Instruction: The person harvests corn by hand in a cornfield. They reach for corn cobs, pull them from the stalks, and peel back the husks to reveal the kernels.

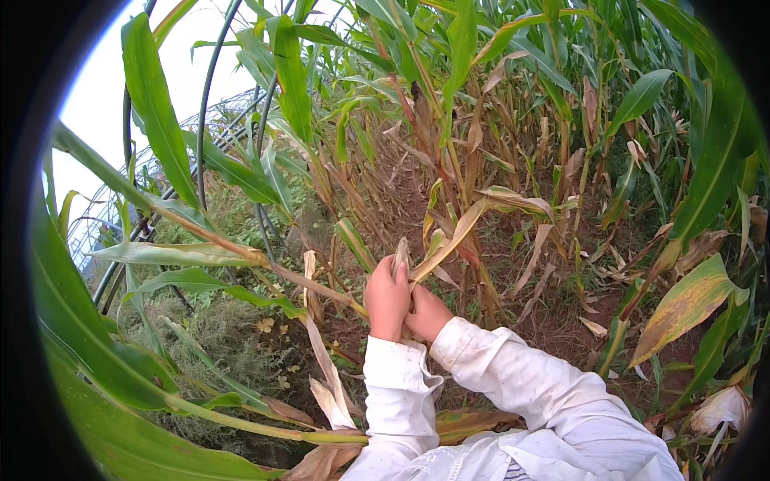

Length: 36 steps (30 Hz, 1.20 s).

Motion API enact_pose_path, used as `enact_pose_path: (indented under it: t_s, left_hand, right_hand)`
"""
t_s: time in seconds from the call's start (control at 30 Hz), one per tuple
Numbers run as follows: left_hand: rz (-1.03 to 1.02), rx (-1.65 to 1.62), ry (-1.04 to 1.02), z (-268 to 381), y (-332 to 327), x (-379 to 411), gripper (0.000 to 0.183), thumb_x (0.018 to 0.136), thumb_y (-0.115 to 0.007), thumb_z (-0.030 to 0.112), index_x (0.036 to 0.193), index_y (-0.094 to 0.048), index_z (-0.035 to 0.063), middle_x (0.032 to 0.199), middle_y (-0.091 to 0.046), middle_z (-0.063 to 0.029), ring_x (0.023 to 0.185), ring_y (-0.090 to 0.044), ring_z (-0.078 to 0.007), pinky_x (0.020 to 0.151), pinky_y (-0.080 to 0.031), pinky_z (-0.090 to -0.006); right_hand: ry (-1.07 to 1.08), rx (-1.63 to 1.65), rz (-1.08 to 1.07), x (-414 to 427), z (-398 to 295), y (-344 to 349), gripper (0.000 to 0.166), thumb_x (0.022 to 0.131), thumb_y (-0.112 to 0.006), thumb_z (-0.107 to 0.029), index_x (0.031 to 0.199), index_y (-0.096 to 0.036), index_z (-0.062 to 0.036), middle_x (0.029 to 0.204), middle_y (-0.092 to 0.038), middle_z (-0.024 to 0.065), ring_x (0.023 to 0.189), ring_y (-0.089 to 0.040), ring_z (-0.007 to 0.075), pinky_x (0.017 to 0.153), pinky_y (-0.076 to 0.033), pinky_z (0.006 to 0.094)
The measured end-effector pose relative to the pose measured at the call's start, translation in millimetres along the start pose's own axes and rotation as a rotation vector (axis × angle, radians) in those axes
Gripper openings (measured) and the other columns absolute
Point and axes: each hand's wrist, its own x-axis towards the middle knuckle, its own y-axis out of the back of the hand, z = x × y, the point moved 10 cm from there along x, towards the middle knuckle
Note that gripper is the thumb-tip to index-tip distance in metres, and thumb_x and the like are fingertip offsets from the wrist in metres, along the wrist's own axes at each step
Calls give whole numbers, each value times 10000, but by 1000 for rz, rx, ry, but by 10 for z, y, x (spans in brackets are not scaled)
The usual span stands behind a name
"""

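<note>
My left hand is closed around a corn ear, whose pale, dry husk tip sticks up past the fingers. Against it, a little lower and to the right, my right hand is curled in at the ear's lower part; its fingertips are hidden. A dry tan leaf runs from beside the hands up to the right. A bent corn stalk comes in from the left and passes behind my left hand. Both sleeves are white and stained.
Standing corn stalks with dry lower leaves rise just ahead. Dark metal hoops curve up at the left. Broad green leaves crowd the near left. A pale husked ear hangs at the lower right. Reddish soil shows between plants.
</note>
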Motion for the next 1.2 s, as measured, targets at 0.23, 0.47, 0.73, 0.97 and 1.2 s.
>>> enact_pose_path:
  t_s: [0.23,0.47,0.73,0.97,1.2]
  left_hand:
    - [82,-324,70,-463,140,-54,174,840,-509,124,850,-560,-42,692,-541,-86,626,-511,-202,600,-407,-296]
    - [60,-237,-34,-153,47,-90,173,834,-485,106,755,-502,-47,712,-490,-127,669,-495,-232,622,-390,-313]
    - [348,-788,309,-1257,383,-57,190,901,-414,132,841,-509,-22,665,-430,29,585,-367,-66,541,-329,-227]
    - [222,-1313,396,-1117,5,11,127,908,-376,84,871,-460,-4,797,-536,-77,738,-558,-202,707,-465,-309]
    - [289,-1552,421,-581,-371,-118,60,869,-342,34,843,-395,46,831,-474,-62,546,-373,-112,518,-352,-249]
  right_hand:
    - [131,30,101,303,-538,730,369,739,-655,-238,980,-545,19,800,-611,118,683,-594,164,643,-485,290]
    - [-44,445,-84,465,9,243,254,751,-654,-167,852,-520,23,711,-550,29,641,-503,101,585,-425,254]
    - [641,-651,-759,-843,-106,-324,162,650,-614,-144,795,-601,-72,800,-582,48,827,-523,243,706,-408,378]
    - [94,-1062,-881,-1547,1627,286,170,762,-533,-167,849,-655,-87,851,-625,101,773,-599,286,710,-484,373]
    - [-103,199,72,-110,211,749,465,825,-577,-272,1150,-449,35,987,-591,132,921,-555,163,805,-438,270]
